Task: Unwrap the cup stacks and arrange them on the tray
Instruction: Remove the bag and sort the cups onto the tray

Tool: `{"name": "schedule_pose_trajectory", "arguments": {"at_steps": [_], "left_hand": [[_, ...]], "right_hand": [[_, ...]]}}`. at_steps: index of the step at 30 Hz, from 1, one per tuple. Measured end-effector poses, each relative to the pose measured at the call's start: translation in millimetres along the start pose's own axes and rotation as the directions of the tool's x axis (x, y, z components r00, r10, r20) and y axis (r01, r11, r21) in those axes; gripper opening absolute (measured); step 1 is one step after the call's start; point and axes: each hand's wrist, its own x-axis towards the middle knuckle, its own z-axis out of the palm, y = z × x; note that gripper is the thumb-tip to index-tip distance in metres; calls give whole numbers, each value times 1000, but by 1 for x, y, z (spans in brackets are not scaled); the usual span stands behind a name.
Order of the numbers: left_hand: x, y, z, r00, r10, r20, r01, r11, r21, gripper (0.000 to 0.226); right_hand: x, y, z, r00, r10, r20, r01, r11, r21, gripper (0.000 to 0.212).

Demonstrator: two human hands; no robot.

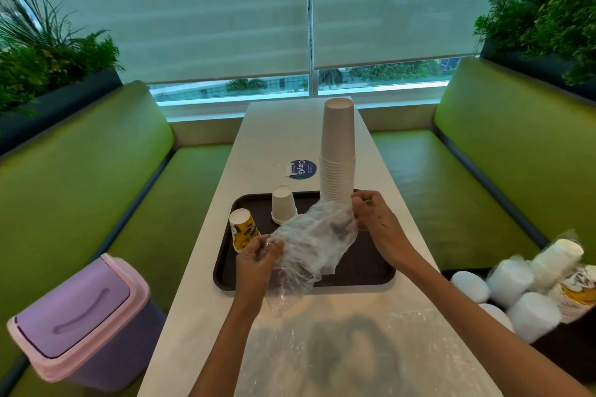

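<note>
my left hand and right hand each pinch an end of the crumpled plastic wrap over the tray, near side of the tall cup stack. it looks flimsy and slippery; best bunched by its edges.

The left hand, nearer the body, curls its fingers round one end of the plastic wrap; the right hand, stretched farther forward, pinches the opposite end between bunched fingers.
</note>
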Motion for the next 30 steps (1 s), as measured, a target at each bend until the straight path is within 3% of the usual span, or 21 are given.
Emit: {"name": "schedule_pose_trajectory", "arguments": {"at_steps": [5, 8, 10, 13, 19, 22, 25, 30], "left_hand": [[-3, 2, 6, 995, 97, 7, -97, 993, 60, 12], [-6, 5, 8, 991, 136, 8, -136, 988, 74, 22], [-6, 5, 8, 988, 153, 18, -154, 984, 91, 26], [-6, 2, 4, 986, 169, 4, -169, 979, 115, 27], [-4, -4, -2, 983, 185, -9, -182, 973, 144, 19], [-4, -2, -2, 984, 176, -24, -173, 980, 98, 16], [-4, 0, -4, 993, 111, -37, -110, 993, 30, 12], [-1, -5, -21, 995, -29, -91, 20, 995, -94, 9]], "right_hand": [[-7, -11, 22, 1000, -25, -5, 23, 962, -272, 63], [-7, 2, 28, 998, -60, 3, 59, 952, -302, 37], [-6, 7, 27, 999, -51, 19, 54, 966, -254, 20], [-5, 9, 24, 999, -2, 32, 6, 993, -121, 13], [0, 5, 10, 1000, 6, -30, -5, 999, 33, 21], [5, 5, 0, 986, 120, -117, -97, 979, 180, 21], [8, 7, -7, 951, 243, -192, -184, 942, 282, 26], [13, 9, -19, 877, 345, -336, -200, 896, 397, 31]]}}
